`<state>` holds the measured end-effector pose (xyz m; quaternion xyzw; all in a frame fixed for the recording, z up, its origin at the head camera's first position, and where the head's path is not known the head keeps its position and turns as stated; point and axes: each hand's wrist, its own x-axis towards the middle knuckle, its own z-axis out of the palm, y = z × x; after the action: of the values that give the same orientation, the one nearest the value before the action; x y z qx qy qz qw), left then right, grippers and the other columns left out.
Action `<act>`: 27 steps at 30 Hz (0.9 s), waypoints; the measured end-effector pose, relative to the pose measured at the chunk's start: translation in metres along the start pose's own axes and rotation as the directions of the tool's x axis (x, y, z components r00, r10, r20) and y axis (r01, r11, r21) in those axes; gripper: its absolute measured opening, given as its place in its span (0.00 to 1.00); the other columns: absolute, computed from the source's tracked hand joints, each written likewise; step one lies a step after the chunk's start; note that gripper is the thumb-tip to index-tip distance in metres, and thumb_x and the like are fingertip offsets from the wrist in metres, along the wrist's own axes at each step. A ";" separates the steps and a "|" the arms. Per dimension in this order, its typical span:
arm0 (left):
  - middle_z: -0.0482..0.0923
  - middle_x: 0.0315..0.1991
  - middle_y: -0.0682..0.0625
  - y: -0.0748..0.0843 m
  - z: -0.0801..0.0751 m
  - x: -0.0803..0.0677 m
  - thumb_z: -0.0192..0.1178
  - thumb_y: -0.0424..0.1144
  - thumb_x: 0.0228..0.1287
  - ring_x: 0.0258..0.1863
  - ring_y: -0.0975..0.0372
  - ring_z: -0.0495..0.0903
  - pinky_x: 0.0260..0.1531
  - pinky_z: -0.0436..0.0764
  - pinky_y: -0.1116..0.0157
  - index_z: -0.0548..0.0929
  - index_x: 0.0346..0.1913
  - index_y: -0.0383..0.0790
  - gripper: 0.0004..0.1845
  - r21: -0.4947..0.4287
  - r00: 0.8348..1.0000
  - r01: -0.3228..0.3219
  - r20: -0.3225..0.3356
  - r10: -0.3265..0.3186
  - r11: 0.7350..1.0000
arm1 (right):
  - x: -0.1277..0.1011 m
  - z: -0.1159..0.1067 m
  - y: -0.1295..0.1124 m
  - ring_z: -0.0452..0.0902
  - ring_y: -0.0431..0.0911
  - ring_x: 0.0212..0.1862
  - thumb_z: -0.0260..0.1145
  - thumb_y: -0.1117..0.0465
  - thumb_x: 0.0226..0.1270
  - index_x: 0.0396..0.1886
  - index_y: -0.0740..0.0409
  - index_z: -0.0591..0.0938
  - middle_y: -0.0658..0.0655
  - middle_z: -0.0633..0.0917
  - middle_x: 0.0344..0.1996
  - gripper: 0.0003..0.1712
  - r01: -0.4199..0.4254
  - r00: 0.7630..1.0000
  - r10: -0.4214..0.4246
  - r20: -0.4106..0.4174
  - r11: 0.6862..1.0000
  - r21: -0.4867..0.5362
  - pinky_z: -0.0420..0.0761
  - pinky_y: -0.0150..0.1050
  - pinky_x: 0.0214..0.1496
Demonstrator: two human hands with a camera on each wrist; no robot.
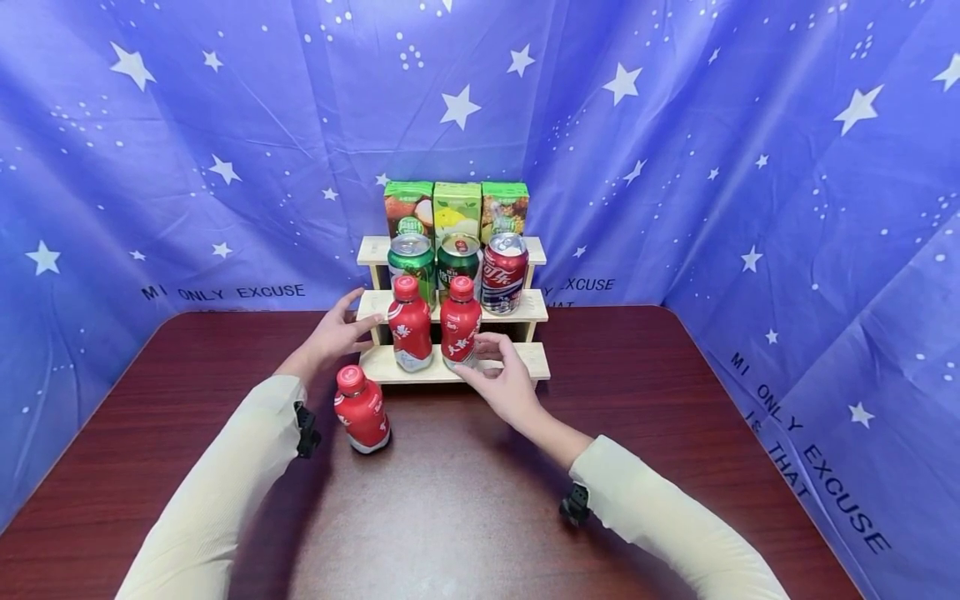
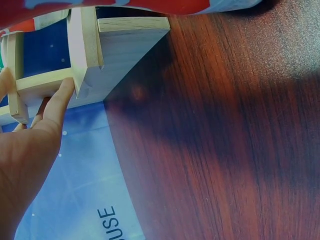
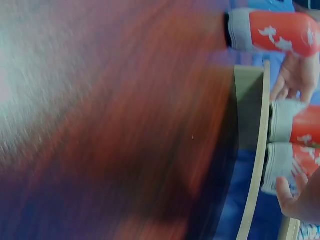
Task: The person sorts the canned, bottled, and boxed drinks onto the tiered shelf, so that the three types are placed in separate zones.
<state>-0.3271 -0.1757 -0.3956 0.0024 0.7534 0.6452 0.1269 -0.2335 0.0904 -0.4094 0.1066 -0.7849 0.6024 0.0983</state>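
A red bottle [image 1: 460, 329] stands on the bottom step of a three-step wooden rack [image 1: 525, 362]. My right hand [image 1: 501, 379] is at its right side, thumb low in front and a finger at its flank; no finger reaches round its left side. To its left on that step stands a second red bottle [image 1: 411, 333]. My left hand [image 1: 337, 333] touches the rack's left end around the middle step, its fingers mostly straight. In the left wrist view, a fingertip [image 2: 66, 87] rests against the wood. On the table, in front of the rack's left end, stands a third red bottle [image 1: 363, 417].
Drink cans stand on the middle step: a green can [image 1: 408, 254], a dark green can [image 1: 459, 258] and a red cola can [image 1: 505, 271]. Three juice cartons [image 1: 457, 208] line the top step. A blue starry curtain [image 1: 300, 150] hangs behind the dark wooden table [image 1: 622, 375].
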 end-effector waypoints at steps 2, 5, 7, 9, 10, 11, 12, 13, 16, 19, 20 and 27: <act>0.56 0.61 0.31 0.000 0.000 0.000 0.52 0.37 0.69 0.61 0.45 0.64 0.57 0.76 0.51 0.37 0.75 0.50 0.41 0.002 1.000 -0.002 0.000 0.002 1.000 | -0.004 0.004 -0.002 0.75 0.53 0.53 0.74 0.60 0.52 0.54 0.57 0.73 0.62 0.80 0.48 0.30 0.006 0.999 -0.007 0.040 1.000 0.018 0.80 0.54 0.49; 0.57 0.60 0.32 -0.001 -0.001 0.001 0.52 0.36 0.69 0.61 0.46 0.65 0.57 0.77 0.51 0.38 0.75 0.49 0.41 -0.005 1.000 -0.006 0.000 0.006 1.000 | -0.010 0.013 -0.004 0.74 0.56 0.54 0.74 0.61 0.52 0.56 0.60 0.72 0.64 0.79 0.50 0.32 0.008 0.993 -0.013 0.114 0.999 0.044 0.78 0.59 0.52; 0.57 0.60 0.32 -0.001 -0.001 0.002 0.52 0.36 0.68 0.60 0.46 0.65 0.57 0.77 0.51 0.38 0.75 0.49 0.41 -0.011 1.000 -0.006 0.000 0.006 1.000 | -0.012 0.019 -0.006 0.74 0.58 0.55 0.73 0.63 0.52 0.57 0.62 0.71 0.66 0.77 0.52 0.33 0.010 0.986 -0.019 0.165 0.998 0.056 0.77 0.61 0.53; 0.56 0.62 0.32 -0.001 -0.001 0.002 0.53 0.36 0.68 0.61 0.47 0.65 0.57 0.77 0.51 0.38 0.75 0.49 0.41 -0.018 1.000 0.000 0.000 0.000 1.000 | -0.015 0.025 -0.007 0.74 0.58 0.55 0.73 0.63 0.52 0.58 0.62 0.71 0.67 0.77 0.53 0.33 0.014 0.977 -0.025 0.212 0.998 0.053 0.77 0.61 0.53; 0.56 0.62 0.32 -0.001 -0.001 0.002 0.53 0.36 0.68 0.61 0.47 0.65 0.57 0.77 0.51 0.38 0.75 0.49 0.42 -0.020 1.000 0.004 0.001 -0.004 1.000 | -0.017 0.028 -0.008 0.75 0.58 0.54 0.73 0.64 0.52 0.58 0.62 0.71 0.67 0.76 0.53 0.33 0.018 0.971 -0.029 0.236 0.999 0.049 0.78 0.60 0.53; 0.55 0.63 0.31 0.000 -0.001 0.002 0.53 0.36 0.68 0.62 0.46 0.64 0.57 0.76 0.51 0.38 0.75 0.49 0.42 -0.020 1.000 0.007 0.002 -0.007 1.000 | -0.018 0.031 -0.009 0.75 0.58 0.54 0.73 0.64 0.52 0.58 0.61 0.71 0.67 0.76 0.53 0.33 0.020 0.966 -0.032 0.257 0.999 0.047 0.79 0.58 0.52; 0.55 0.64 0.31 0.000 -0.001 0.002 0.53 0.36 0.68 0.62 0.46 0.64 0.57 0.76 0.51 0.38 0.75 0.49 0.42 -0.017 1.000 0.009 0.002 -0.009 1.000 | -0.019 0.034 -0.009 0.76 0.57 0.54 0.73 0.64 0.53 0.58 0.60 0.71 0.66 0.77 0.53 0.33 0.025 0.960 -0.036 0.277 0.999 0.041 0.79 0.57 0.52; 0.54 0.64 0.31 0.000 -0.002 0.002 0.53 0.37 0.68 0.63 0.46 0.63 0.57 0.76 0.50 0.38 0.75 0.50 0.42 -0.017 1.000 0.012 0.002 -0.012 1.000 | -0.021 0.037 -0.010 0.76 0.56 0.53 0.73 0.63 0.53 0.58 0.59 0.71 0.66 0.77 0.53 0.33 0.032 0.954 -0.042 0.296 0.999 0.038 0.80 0.57 0.52; 0.53 0.65 0.30 0.001 -0.001 0.001 0.53 0.37 0.68 0.63 0.45 0.63 0.58 0.75 0.49 0.38 0.75 0.49 0.42 -0.015 1.000 0.009 0.004 -0.009 1.000 | -0.024 0.047 -0.011 0.76 0.56 0.53 0.73 0.62 0.53 0.58 0.58 0.71 0.65 0.77 0.53 0.33 0.047 0.938 -0.057 0.342 0.998 0.037 0.80 0.57 0.52; 0.53 0.65 0.30 0.000 0.000 0.001 0.53 0.37 0.68 0.63 0.45 0.63 0.58 0.75 0.49 0.38 0.75 0.49 0.41 -0.014 1.000 0.000 0.007 0.000 1.000 | -0.026 0.058 -0.012 0.76 0.58 0.54 0.74 0.61 0.52 0.58 0.57 0.71 0.63 0.77 0.53 0.33 0.058 0.927 -0.068 0.369 0.998 0.038 0.79 0.58 0.52; 0.54 0.65 0.30 0.000 0.000 0.001 0.53 0.37 0.68 0.63 0.45 0.63 0.58 0.75 0.49 0.38 0.75 0.49 0.41 -0.013 1.000 -0.003 0.010 0.003 1.000 | -0.027 0.061 -0.013 0.76 0.58 0.54 0.74 0.61 0.51 0.58 0.57 0.71 0.63 0.77 0.53 0.34 0.059 0.924 -0.068 0.376 0.998 0.035 0.79 0.57 0.53; 0.56 0.63 0.30 -0.001 0.000 0.000 0.52 0.36 0.69 0.61 0.46 0.65 0.59 0.75 0.49 0.38 0.75 0.49 0.41 -0.010 1.000 -0.017 0.010 0.017 1.000 | -0.029 0.082 -0.015 0.75 0.48 0.55 0.75 0.58 0.50 0.63 0.53 0.67 0.58 0.75 0.55 0.40 0.032 0.904 -0.031 0.426 0.999 0.005 0.81 0.47 0.55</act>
<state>-0.3270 -0.1762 -0.3968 0.0115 0.7495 0.6500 0.1250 -0.2039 0.0087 -0.4250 0.2480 -0.7863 0.5621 -0.0658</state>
